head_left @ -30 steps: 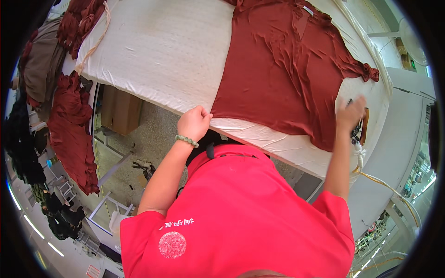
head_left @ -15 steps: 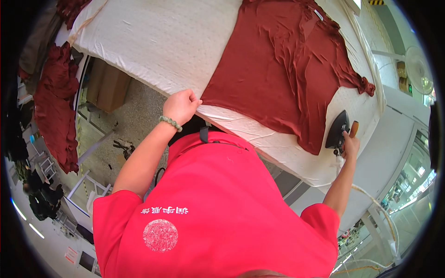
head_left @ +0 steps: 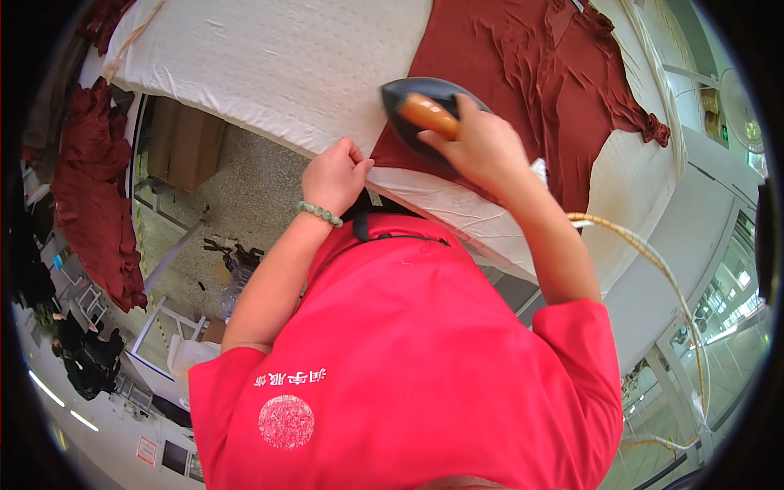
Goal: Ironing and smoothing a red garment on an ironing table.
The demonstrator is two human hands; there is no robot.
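A dark red shirt (head_left: 506,61) lies spread over the white padded ironing table (head_left: 269,73), its sleeve bunched at the far right. My right hand (head_left: 494,151) is wrapped round the orange-brown handle of a black iron (head_left: 425,102), slightly blurred. The iron rests over the shirt's left edge, close to its lower corner, its dark plate overlapping the white cover. Closed at the table's near edge, my left hand (head_left: 336,175) pinches that lower corner of the shirt. A green bead bracelet circles the left wrist.
A yellowish hose and white cord (head_left: 653,253) trail from the iron down the right side. More dark red garments (head_left: 98,196) hang at the left. Under the table's left part stands a cardboard box (head_left: 184,147). A round fan-like thing (head_left: 741,110) is at far right.
My right hand has carried the iron from the table's right end leftward onto the shirt's left edge, near my left hand. The left hand keeps its pinch on the corner.
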